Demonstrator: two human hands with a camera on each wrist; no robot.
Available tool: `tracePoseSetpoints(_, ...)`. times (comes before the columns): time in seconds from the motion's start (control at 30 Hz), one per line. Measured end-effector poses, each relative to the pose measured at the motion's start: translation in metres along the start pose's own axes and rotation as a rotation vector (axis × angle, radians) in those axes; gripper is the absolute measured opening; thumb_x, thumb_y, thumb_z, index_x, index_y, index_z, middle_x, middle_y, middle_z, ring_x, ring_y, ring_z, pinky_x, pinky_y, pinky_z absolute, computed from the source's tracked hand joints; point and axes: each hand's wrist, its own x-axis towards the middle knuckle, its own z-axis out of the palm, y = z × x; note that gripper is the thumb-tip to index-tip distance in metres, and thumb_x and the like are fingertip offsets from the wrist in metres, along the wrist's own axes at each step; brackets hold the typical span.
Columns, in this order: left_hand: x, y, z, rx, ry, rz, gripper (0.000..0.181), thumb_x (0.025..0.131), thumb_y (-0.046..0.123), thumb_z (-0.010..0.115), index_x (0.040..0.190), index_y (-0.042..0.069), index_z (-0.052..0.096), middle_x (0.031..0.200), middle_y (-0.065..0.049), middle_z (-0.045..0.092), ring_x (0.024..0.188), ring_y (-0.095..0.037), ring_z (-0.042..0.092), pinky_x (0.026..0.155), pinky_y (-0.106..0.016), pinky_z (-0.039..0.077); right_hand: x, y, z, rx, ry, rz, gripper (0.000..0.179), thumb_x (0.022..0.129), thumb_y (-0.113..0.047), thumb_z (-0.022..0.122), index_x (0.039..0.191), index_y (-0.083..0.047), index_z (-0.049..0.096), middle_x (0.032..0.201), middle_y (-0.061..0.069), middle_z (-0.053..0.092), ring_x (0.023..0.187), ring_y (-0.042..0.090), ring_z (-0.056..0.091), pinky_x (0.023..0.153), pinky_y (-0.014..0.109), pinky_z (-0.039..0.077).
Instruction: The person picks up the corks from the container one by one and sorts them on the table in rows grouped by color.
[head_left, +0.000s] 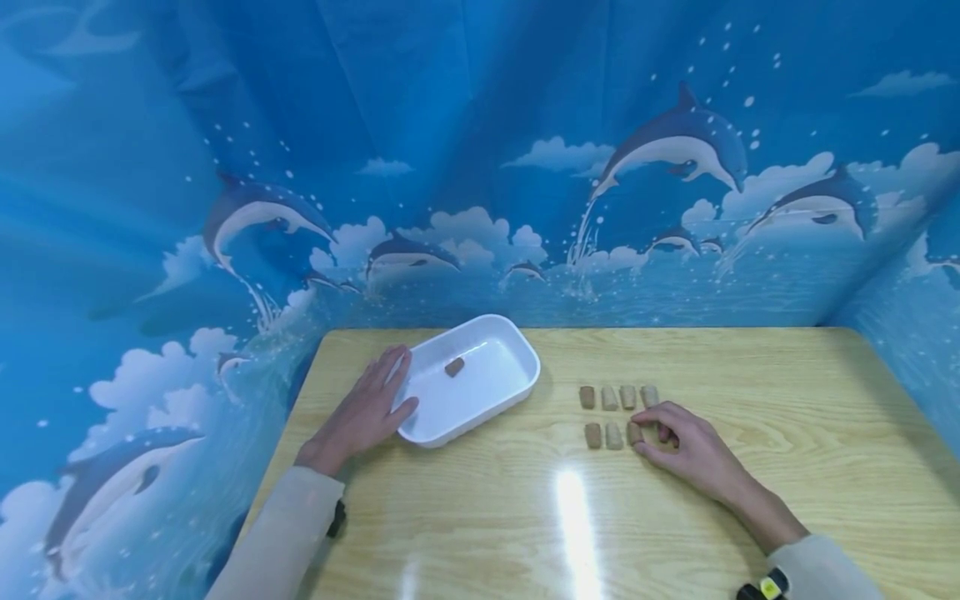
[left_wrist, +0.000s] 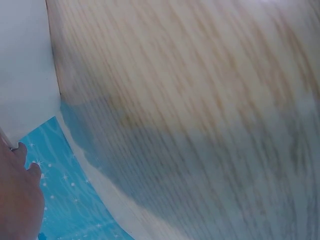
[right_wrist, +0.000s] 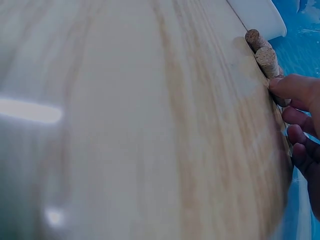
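My right hand (head_left: pixel 693 450) pinches a brown cork stopper (head_left: pixel 635 432) between thumb and index finger, at the right end of the front row on the table. Left of it in that row stand a darker cork (head_left: pixel 592 435) and a paler cork (head_left: pixel 613 435). Behind them runs another row of several corks (head_left: pixel 609 398). On the left, my left hand (head_left: pixel 367 404) rests at the near-left rim of a white tray (head_left: pixel 510 392), fingers extended. One brown cork (head_left: pixel 453 367) lies inside the tray. The right wrist view shows the corks' round ends (right_wrist: pixel 266 56) beside my fingers.
The wood-grained table (head_left: pixel 480 517) carries bright light reflections near its front. A blue dolphin-printed curtain (head_left: pixel 465 167) hangs behind the table and along its sides. The tray stands close to the table's back edge.
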Motion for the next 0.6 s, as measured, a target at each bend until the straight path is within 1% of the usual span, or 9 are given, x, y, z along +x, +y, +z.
tracePoseSetpoints(0.4, -0.0009, 0.0011, -0.0012, 0.004, -0.003, 0.000, 0.084, 0.114, 0.048, 0.049, 0.177, 0.016, 0.003, 0.186, -0.011, 0.004, 0.172, -0.035, 0.005, 0.140, -0.057, 0.011, 0.0001, 0.0001, 0.0013, -0.012, 0.005, 0.016, 0.038, 0.088, -0.021, 0.093, 0.123, -0.017, 0.078, 0.091, -0.013, 0.059, 0.079, 0.000, 0.051, 0.064, 0.021, 0.049)
tracePoseSetpoints(0.6, -0.0012, 0.0005, -0.0008, 0.001, -0.002, 0.000, 0.085, 0.114, 0.048, 0.050, 0.177, 0.016, 0.003, 0.186, -0.011, 0.004, 0.172, -0.036, 0.005, 0.140, -0.057, 0.011, 0.0001, 0.0006, 0.0008, -0.016, 0.008, 0.024, 0.041, 0.089, -0.024, 0.093, 0.125, -0.016, 0.077, 0.090, -0.012, 0.059, 0.078, 0.000, 0.051, 0.064, 0.020, 0.050)
